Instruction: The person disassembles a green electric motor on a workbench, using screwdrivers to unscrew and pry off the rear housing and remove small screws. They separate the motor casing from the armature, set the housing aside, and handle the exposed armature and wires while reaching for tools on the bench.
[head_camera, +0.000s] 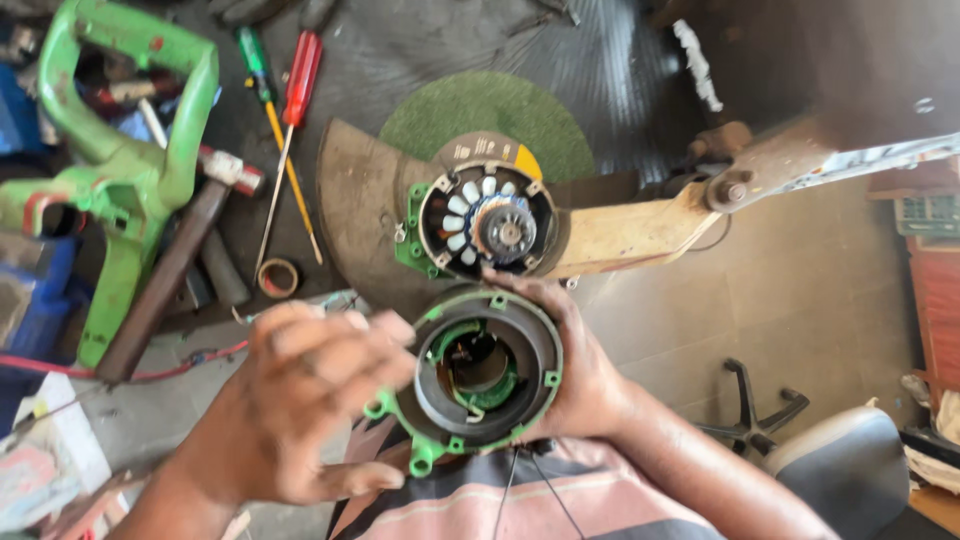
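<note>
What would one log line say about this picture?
right hand: holds round green-and-black plastic motor housing | left hand: on its left edge, blurred | behind: fan-ringed motor end, green cutting disc

A green plastic tool casing (120, 160) is seen far out to the left of the left hand (300, 400), and a hammer (175, 265) is laid just beside it, its head touching the casing. Two screwdrivers, one with a red handle (301, 70) and one with a green handle (252, 55), are crossed above that hand, with a small roll of tape (278, 278) placed below their tips. A red wire (120, 372) is run along the tabletop (420, 50) to the hand's left. A black chair base (750, 410) is seen on the tiled floor (800, 300), to the right of the right hand (580, 370).
</note>
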